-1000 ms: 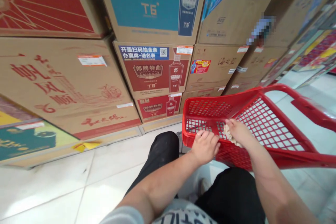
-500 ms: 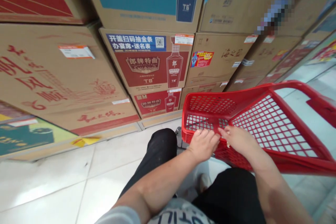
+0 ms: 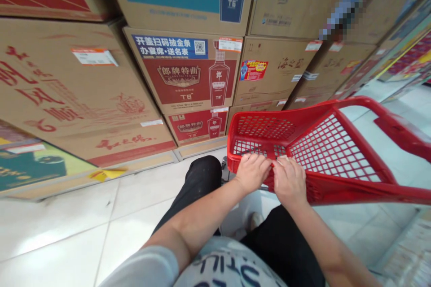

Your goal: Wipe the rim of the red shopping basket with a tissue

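A red plastic shopping basket (image 3: 350, 186) with latticed sides stretches away to the right, its long handle at the far right. My left hand (image 3: 253, 171) is closed over the basket's near rim, fingers curled over the edge. Right beside it, my right hand (image 3: 290, 179) grips the same rim with its fingers bent over the top. Thumbs and palms are partly hidden. Through the lattice, the inside of the basket shows the pale floor. A dark metal part shows under its near end, by my knee.
Stacked cardboard cartons (image 3: 188, 76) form a wall in front, with price tags on their edges. A yellow tag (image 3: 106, 174) sticks out low at the left. White floor tiles (image 3: 74, 224) lie below. My knee (image 3: 205, 175) is close to the cartons.
My right hand has shifted left and now lies over the rim next to my left hand. In the view, the basket and cartons have moved slightly left and up.
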### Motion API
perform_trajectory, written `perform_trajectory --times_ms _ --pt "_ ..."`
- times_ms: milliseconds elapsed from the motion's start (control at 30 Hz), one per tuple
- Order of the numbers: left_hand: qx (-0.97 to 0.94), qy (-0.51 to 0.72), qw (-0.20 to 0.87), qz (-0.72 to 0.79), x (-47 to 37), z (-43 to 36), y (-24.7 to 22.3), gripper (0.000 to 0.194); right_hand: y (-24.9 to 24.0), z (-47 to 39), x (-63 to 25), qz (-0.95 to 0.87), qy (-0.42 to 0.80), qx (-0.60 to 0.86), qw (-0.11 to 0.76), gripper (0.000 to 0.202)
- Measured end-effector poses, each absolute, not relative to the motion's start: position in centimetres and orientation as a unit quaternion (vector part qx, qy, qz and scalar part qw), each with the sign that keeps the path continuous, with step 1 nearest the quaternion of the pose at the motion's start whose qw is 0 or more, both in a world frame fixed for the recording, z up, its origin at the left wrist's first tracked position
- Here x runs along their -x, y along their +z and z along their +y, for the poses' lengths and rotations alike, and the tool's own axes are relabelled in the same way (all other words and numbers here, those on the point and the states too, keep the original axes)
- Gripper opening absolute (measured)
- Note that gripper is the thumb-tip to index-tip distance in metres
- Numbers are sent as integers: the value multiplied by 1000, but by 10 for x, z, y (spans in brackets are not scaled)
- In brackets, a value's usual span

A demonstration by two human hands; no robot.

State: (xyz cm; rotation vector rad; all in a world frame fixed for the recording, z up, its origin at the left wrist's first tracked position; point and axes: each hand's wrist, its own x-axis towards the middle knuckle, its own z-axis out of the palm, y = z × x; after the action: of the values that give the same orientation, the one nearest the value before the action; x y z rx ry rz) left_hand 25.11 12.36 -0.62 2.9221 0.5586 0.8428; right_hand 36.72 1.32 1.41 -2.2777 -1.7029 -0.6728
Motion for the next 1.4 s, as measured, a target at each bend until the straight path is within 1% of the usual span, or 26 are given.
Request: perform_trajectory --times_ms 100,200,267,333,400,500,567,667,767,867,933,1000,1100,1200,1300,1400 --pt "-945 275 25 177 -250 128 -4 25 21 1 -378 -594 -192 771 126 38" --pt "-944 279 22 178 -251 129 -3 25 31 -6 -392 -501 -212 825 155 44" --pt "-941 283 19 182 -251 128 -5 24 33 -7 -393 -471 -233 837 152 40" --pt "-938 292 13 184 -251 127 -6 23 29 -6 -387 -509 -249 808 157 32" --pt "-936 302 6 182 -251 127 -8 22 23 -6 -383 -568 -265 758 183 26" --pt "-931 320 1 174 -251 128 -11 20 13 -6 -384 -622 -278 697 225 24" --pt "-929 330 -1 170 -252 129 -12 19 8 -3 -386 -617 -286 687 256 24" --pt "-925 338 -7 174 -252 130 -14 18 5 7 -379 -555 -288 725 288 24" --pt "-923 339 -7 183 -253 130 -15 16 11 15 -368 -564 -266 735 267 22" --pt "-924 335 -5 183 -253 131 -15 16 27 16 -375 -611 -207 739 195 24" --pt "-925 333 -5 182 -253 131 -14 17 36 13 -386 -564 -190 789 154 28" --pt "-925 332 -4 185 -253 129 -14 17 38 10 -392 -493 -213 832 138 31" --pt "-925 327 -4 193 -252 127 -13 17 27 6 -384 -478 -282 816 162 25" --pt "-927 321 -2 194 -251 125 -12 16 14 1 -372 -544 -323 748 201 20" --pt "-928 320 -6 191 -251 124 -10 17 16 -1 -372 -592 -291 723 204 20" --pt "-927 320 -11 196 -252 123 -10 17 23 3 -373 -547 -255 768 215 22"
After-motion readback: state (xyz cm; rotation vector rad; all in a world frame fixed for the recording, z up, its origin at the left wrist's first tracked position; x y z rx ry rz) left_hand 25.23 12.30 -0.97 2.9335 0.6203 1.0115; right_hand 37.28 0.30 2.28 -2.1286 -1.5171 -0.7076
